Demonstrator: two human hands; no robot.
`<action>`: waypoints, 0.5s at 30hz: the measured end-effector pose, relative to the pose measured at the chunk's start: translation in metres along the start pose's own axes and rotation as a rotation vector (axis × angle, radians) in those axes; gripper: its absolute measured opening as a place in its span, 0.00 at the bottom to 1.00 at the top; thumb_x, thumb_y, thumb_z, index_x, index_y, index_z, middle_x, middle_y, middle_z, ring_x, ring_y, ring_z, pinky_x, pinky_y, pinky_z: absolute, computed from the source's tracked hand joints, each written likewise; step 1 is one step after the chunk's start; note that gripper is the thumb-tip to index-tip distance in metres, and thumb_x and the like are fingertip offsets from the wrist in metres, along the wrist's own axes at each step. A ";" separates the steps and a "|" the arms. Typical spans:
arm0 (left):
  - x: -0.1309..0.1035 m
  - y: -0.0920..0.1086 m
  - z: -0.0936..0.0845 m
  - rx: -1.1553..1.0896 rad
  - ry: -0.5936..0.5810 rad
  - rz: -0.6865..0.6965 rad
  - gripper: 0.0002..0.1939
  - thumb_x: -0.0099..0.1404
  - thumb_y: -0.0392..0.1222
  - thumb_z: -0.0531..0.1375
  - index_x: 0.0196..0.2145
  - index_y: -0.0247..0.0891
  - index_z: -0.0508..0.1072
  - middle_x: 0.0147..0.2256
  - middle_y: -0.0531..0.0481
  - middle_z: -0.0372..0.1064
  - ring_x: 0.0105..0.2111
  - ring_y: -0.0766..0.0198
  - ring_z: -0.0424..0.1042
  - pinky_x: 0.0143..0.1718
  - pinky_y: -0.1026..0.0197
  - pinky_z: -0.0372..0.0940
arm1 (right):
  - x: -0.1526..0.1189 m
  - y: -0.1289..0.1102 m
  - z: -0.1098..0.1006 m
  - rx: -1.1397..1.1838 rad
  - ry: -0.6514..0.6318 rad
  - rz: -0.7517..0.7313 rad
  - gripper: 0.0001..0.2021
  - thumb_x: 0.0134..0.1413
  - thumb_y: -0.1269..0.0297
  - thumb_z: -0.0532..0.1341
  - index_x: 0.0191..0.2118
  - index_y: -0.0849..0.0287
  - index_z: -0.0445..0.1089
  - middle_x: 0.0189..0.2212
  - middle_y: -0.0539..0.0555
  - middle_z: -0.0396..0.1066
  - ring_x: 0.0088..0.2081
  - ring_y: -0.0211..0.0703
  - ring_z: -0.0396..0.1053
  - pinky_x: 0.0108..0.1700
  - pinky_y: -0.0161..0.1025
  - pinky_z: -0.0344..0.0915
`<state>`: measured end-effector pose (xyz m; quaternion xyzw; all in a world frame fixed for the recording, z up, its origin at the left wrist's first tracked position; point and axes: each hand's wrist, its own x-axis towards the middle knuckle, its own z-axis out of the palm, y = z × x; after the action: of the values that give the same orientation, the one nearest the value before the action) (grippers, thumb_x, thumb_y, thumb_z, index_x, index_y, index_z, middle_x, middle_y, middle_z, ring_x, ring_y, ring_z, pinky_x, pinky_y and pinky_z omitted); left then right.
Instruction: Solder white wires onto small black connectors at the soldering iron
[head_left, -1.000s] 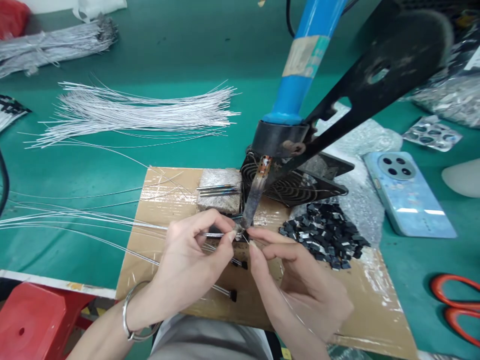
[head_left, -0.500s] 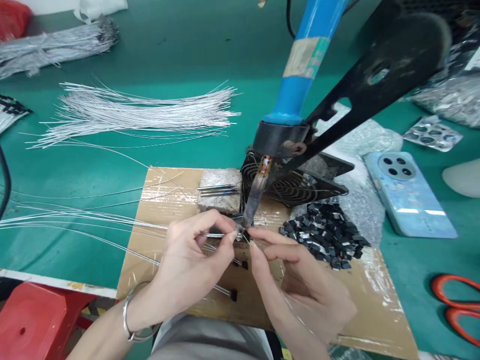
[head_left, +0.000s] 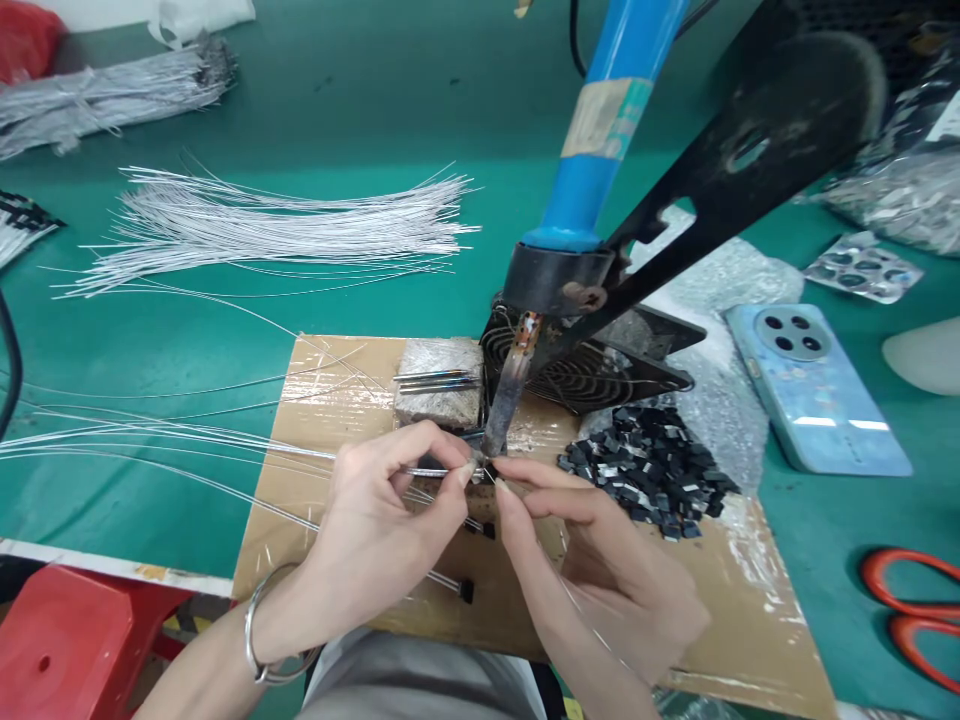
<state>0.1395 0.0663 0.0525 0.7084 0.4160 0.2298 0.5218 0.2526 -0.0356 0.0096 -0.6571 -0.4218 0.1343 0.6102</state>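
My left hand (head_left: pixel 397 520) pinches the ends of thin white wires (head_left: pixel 292 447) just below the tip of a blue-handled soldering iron (head_left: pixel 506 400). Close on its right, my right hand (head_left: pixel 592 560) has thumb and forefinger together on a thin strand of solder wire (head_left: pixel 600 635), which trails down across the palm. The fingertips of both hands nearly meet under the iron's tip, and they partly hide the small joint there. Below them, wires with black connectors (head_left: pixel 466 590) lie on the cardboard (head_left: pixel 420 625).
A black fan (head_left: pixel 577 370) stands behind the iron, beside a wrapped block (head_left: pixel 439 400). Black connectors (head_left: pixel 652 470) are heaped to the right, near a blue phone (head_left: pixel 821 390) and red-handled scissors (head_left: pixel 907 600). A white wire bundle (head_left: pixel 292 225) lies at the back left.
Both hands keep almost the same pose. The iron and its black holder appear slightly further left, and my right hand has shifted very slightly left.
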 end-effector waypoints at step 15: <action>0.001 -0.003 0.001 0.029 -0.013 -0.039 0.05 0.63 0.33 0.61 0.29 0.36 0.76 0.32 0.48 0.78 0.34 0.59 0.77 0.36 0.60 0.70 | -0.006 0.004 0.001 0.042 -0.004 0.044 0.10 0.53 0.80 0.68 0.34 0.56 0.72 0.40 0.52 0.80 0.43 0.46 0.80 0.47 0.39 0.75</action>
<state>0.1398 0.0674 0.0493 0.7091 0.4297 0.2091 0.5185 0.2500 -0.0390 0.0042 -0.6530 -0.4055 0.1579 0.6199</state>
